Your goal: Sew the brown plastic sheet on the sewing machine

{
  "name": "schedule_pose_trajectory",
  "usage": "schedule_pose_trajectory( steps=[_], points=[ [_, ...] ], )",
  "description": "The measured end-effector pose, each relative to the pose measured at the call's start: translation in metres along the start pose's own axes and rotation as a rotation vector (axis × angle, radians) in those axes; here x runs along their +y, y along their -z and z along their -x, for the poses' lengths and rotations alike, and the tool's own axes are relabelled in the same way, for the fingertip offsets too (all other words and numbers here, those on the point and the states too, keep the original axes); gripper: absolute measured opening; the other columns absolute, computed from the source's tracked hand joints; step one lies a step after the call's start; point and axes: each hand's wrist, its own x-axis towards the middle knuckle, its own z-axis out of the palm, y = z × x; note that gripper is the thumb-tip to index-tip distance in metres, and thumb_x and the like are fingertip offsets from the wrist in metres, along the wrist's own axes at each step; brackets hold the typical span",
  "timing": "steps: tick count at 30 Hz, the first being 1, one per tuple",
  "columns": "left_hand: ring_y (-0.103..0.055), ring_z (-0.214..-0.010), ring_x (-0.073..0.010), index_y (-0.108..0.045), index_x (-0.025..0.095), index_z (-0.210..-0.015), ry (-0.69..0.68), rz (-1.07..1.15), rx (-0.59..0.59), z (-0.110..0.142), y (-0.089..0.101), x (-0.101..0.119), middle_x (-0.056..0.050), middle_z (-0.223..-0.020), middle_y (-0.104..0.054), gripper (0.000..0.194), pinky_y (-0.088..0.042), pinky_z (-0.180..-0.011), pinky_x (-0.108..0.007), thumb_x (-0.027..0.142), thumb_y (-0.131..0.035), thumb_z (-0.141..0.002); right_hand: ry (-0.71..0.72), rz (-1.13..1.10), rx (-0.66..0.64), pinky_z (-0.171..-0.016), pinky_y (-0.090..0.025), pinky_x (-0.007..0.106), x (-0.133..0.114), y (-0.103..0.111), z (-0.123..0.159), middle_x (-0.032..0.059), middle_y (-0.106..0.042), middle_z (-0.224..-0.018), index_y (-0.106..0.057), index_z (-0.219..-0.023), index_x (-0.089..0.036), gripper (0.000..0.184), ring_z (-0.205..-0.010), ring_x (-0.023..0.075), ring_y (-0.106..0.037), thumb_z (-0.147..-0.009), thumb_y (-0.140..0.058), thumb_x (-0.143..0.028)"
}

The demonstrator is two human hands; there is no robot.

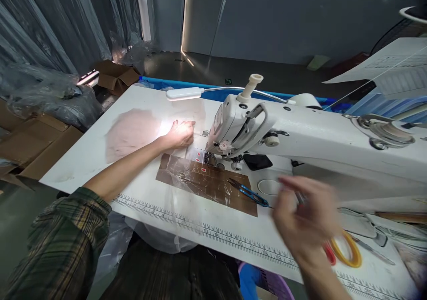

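A white sewing machine (300, 135) stands on a white table (147, 202). My left hand (180, 133) lies under the machine's lamp (185, 94), fingers curled and pressed on thin pale fabric (131, 131) next to the needle area. My right hand (307, 220) is raised in front of the machine and blurred by motion; its fingers pinch a small thin object (300, 198) that I cannot make out. A brown taped patch (207, 182) lies in front of the needle, with blue thread snips (250, 192) on its right end.
A printed ruler (213, 231) runs along the table's front edge. Scissors with yellow and red handles (347, 249) lie at the right. Cardboard boxes (116, 75) and plastic sheeting (50, 95) sit on the floor to the left. A blue bin edge (200, 93) is behind the table.
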Motion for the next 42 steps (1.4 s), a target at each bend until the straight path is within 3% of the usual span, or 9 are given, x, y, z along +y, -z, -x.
schedule_pose_trajectory(
  steps=[3, 7, 9, 11, 14, 19, 27, 34, 42],
  points=[
    [-0.054, -0.117, -0.0337, -0.061, 0.007, -0.104, 0.027, -0.015, 0.055, 0.006, 0.002, -0.004, -0.022, -0.148, -0.040, 0.029, -0.041, -0.097, -0.053, 0.009, -0.041, -0.083, 0.230, -0.150, -0.179, -0.070, -0.053, 0.034, -0.034, -0.044, -0.002, 0.0084, -0.066, -0.094, -0.062, -0.106, -0.021, 0.020, -0.085, 0.0206, -0.062, -0.092, -0.049, -0.016],
    [-0.059, -0.110, -0.0282, -0.061, 0.009, -0.109, -0.023, 0.017, 0.262, 0.022, 0.007, -0.011, -0.017, -0.136, -0.054, 0.038, -0.044, -0.095, -0.047, 0.002, -0.041, -0.078, 0.217, -0.139, -0.450, -0.079, -0.052, 0.038, -0.063, -0.092, -0.006, 0.0141, -0.063, -0.103, -0.061, -0.118, -0.014, 0.029, -0.091, 0.0243, -0.058, -0.092, -0.047, -0.019],
    [-0.064, -0.097, -0.0219, -0.064, 0.013, -0.106, -0.175, 0.106, 0.217, 0.033, 0.008, -0.013, -0.011, -0.118, -0.066, 0.035, -0.047, -0.090, -0.040, 0.005, -0.040, -0.082, 0.218, -0.113, -0.511, -0.082, -0.051, 0.041, -0.064, -0.100, -0.006, 0.0152, -0.061, -0.104, -0.061, -0.119, -0.014, 0.031, -0.094, 0.0261, -0.054, -0.093, -0.047, -0.022],
    [-0.064, -0.099, -0.0190, -0.066, 0.018, -0.108, -0.338, 0.171, 0.094, 0.044, 0.006, -0.012, -0.006, -0.115, -0.069, 0.031, -0.046, -0.093, -0.038, 0.014, -0.042, -0.089, 0.213, -0.084, -0.532, -0.083, -0.049, 0.043, -0.060, -0.099, -0.005, 0.0150, -0.060, -0.104, -0.064, -0.114, -0.016, 0.028, -0.094, 0.0272, -0.051, -0.094, -0.046, -0.024],
    [-0.055, -0.122, -0.0238, -0.059, 0.020, -0.127, -0.449, 0.125, -0.019, 0.054, -0.003, -0.002, -0.009, -0.138, -0.056, 0.035, -0.037, -0.105, -0.043, 0.032, -0.045, -0.096, 0.168, -0.060, -0.526, -0.081, -0.048, 0.042, -0.047, -0.088, -0.003, 0.0146, -0.059, -0.104, -0.068, -0.109, -0.018, 0.027, -0.094, 0.0276, -0.050, -0.094, -0.046, -0.025],
    [-0.048, -0.125, -0.0337, -0.051, 0.010, -0.133, -0.411, -0.010, 0.034, 0.046, -0.018, 0.018, -0.020, -0.138, -0.051, 0.043, -0.036, -0.100, -0.050, 0.034, -0.037, -0.101, 0.107, -0.085, -0.501, -0.079, -0.051, 0.044, -0.024, -0.081, 0.001, 0.0141, -0.059, -0.102, -0.067, -0.117, -0.020, 0.032, -0.090, 0.0267, -0.054, -0.093, -0.047, -0.024],
    [-0.049, -0.117, -0.0318, -0.058, 0.012, -0.116, -0.445, 0.015, 0.059, 0.032, -0.020, 0.015, -0.017, -0.115, -0.061, 0.031, -0.032, -0.101, -0.051, 0.028, -0.037, -0.098, 0.003, -0.184, -0.452, -0.082, -0.055, 0.046, -0.015, -0.088, 0.009, 0.0152, -0.059, -0.107, -0.067, -0.123, -0.020, 0.036, -0.097, 0.0278, -0.056, -0.095, -0.047, -0.026],
    [-0.047, -0.124, -0.0333, -0.058, 0.013, -0.118, -0.410, 0.084, 0.078, 0.029, -0.028, 0.018, -0.017, -0.123, -0.060, 0.030, -0.021, -0.109, -0.064, 0.026, -0.039, -0.098, -0.020, -0.147, -0.430, -0.082, -0.054, 0.043, -0.018, -0.089, 0.008, 0.0166, -0.058, -0.102, -0.067, -0.124, -0.012, 0.039, -0.094, 0.0266, -0.054, -0.096, -0.045, -0.029],
    [-0.039, -0.136, -0.0307, -0.053, 0.016, -0.126, -0.381, 0.119, 0.069, 0.027, -0.031, 0.017, -0.014, -0.139, -0.052, 0.033, -0.018, -0.114, -0.063, 0.027, -0.037, -0.099, -0.023, -0.142, -0.407, -0.081, -0.054, 0.044, -0.015, -0.092, 0.013, 0.0157, -0.056, -0.103, -0.066, -0.126, -0.017, 0.039, -0.094, 0.0267, -0.054, -0.096, -0.045, -0.031]
  ],
)
